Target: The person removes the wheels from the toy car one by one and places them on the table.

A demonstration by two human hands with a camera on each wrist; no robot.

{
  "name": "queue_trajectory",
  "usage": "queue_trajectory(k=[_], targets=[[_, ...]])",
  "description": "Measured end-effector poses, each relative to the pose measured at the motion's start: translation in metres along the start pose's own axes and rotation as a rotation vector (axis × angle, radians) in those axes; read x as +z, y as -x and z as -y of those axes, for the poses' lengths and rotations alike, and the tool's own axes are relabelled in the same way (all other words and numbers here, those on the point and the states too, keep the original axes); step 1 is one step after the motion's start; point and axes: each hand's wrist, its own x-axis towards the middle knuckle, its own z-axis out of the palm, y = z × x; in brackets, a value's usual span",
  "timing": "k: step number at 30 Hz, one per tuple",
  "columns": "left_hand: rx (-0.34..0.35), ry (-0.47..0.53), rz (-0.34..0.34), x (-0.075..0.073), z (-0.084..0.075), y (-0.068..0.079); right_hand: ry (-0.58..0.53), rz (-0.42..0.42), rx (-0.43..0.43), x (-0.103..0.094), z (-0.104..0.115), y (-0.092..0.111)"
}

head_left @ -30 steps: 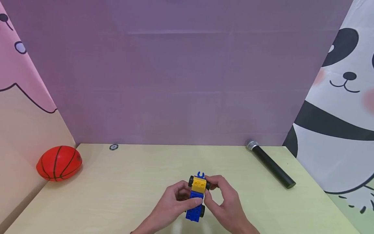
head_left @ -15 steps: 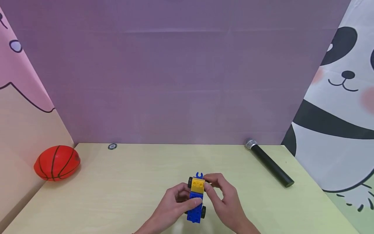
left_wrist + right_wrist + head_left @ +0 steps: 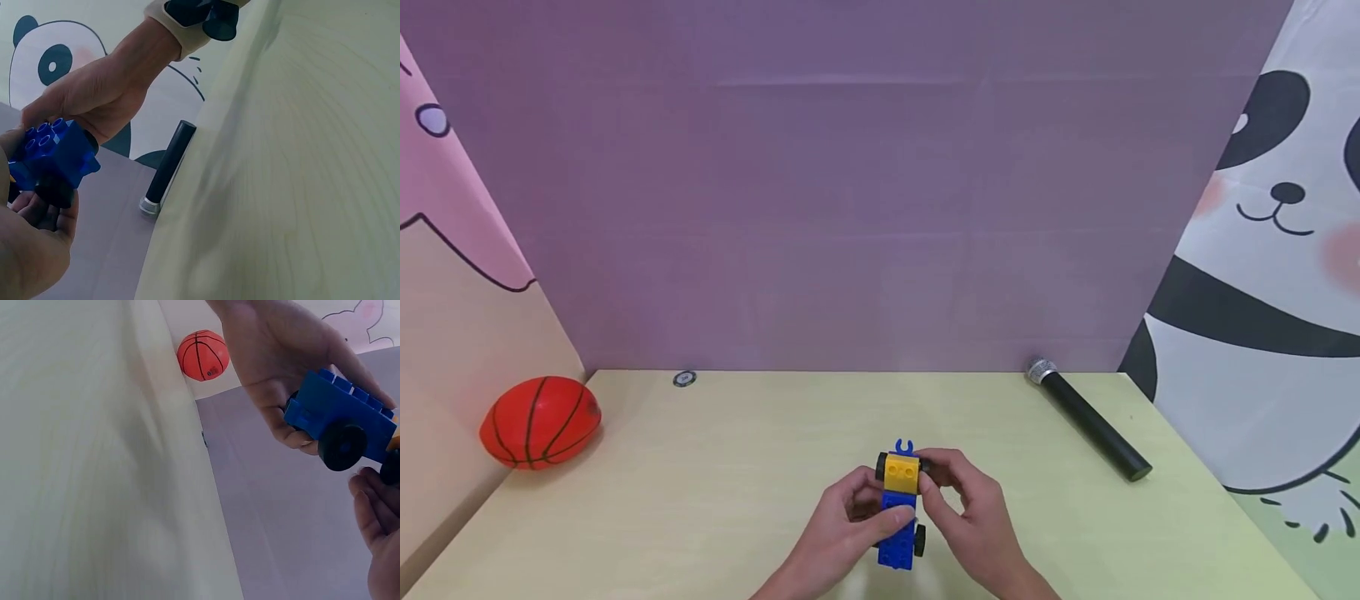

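Observation:
A small toy car of building bricks has a blue body (image 3: 898, 500), a yellow block (image 3: 901, 473) with studs towards its front, black wheels and a blue hook at the far end. My left hand (image 3: 842, 533) grips the blue body, thumb across its top and fingers underneath. At the front right wheel, my right hand (image 3: 973, 525) pinches the car with thumb and forefinger; its fingers cover most of that wheel. Both wrist views show the blue rear, with the toy car (image 3: 53, 156) held above the table and a rear wheel (image 3: 342, 445) plainly visible.
A red ball (image 3: 541, 423) with black lines lies at the table's left edge. Near the back edge is a small round disc (image 3: 685, 379). A black microphone (image 3: 1093, 425) lies at the right. Printed cloth walls enclose the table (image 3: 700, 483) behind and at both sides.
My right thumb has moved forward along the car's right side, onto the yellow block and front wheel. My left hand keeps its grip. The head view has shifted slightly.

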Motion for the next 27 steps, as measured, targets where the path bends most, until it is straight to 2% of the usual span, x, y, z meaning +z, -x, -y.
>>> queue_trajectory(k=[4, 12, 15, 20, 23, 27], targets=[[0.010, -0.014, -0.008, 0.0030, 0.0000, -0.0007, 0.020, -0.050, -0.031, 0.0021, 0.0001, 0.0002], [0.012, -0.054, -0.040, 0.0052, 0.0000, 0.0006, 0.093, -0.118, -0.029, 0.0081, 0.0023, 0.0014], [0.011, -0.080, -0.055, 0.0059, 0.0001, 0.0016, 0.116, -0.123, -0.035, 0.0088, 0.0033, 0.0021], [-0.003, -0.084, -0.062, 0.0057, 0.0004, 0.0024, 0.159, -0.096, -0.101, 0.0076, 0.0016, 0.0017], [-0.001, -0.052, -0.044, 0.0047, 0.0002, 0.0028, 0.103, -0.054, -0.104, 0.0049, 0.0011, 0.0013], [0.008, -0.012, -0.014, 0.0032, -0.0007, 0.0038, -0.093, 0.025, -0.009, 0.0013, 0.0029, 0.0006]])
